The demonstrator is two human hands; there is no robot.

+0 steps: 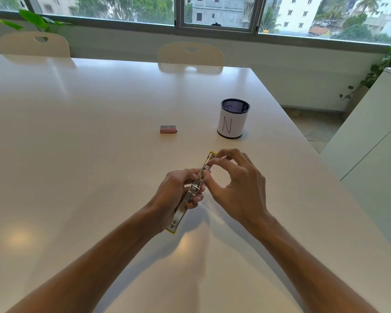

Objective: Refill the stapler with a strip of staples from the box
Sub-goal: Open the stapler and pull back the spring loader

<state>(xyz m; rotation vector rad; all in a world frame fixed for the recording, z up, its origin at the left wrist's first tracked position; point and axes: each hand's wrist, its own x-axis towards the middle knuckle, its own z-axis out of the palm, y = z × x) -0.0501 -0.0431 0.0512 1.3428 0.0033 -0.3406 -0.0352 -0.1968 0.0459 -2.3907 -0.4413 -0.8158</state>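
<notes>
A yellow-and-metal stapler point(181, 211) is swung fully open into one long line, held just above the white table point(77, 143). My left hand point(174, 195) grips its middle and lower arm. My right hand point(233, 184) pinches a small silvery piece, apparently a strip of staples point(207, 166), at the stapler's upper metal channel with thumb and forefinger. The small red staple box point(168, 129) lies on the table beyond my hands, apart from them; I cannot tell whether it is open.
A black mesh pen cup point(233, 118) wrapped in white paper marked "IN" stands right of the box. Two cream chairs point(190, 55) are tucked in at the far side. The table's right edge runs diagonally, with a white cabinet point(370, 132) beyond it.
</notes>
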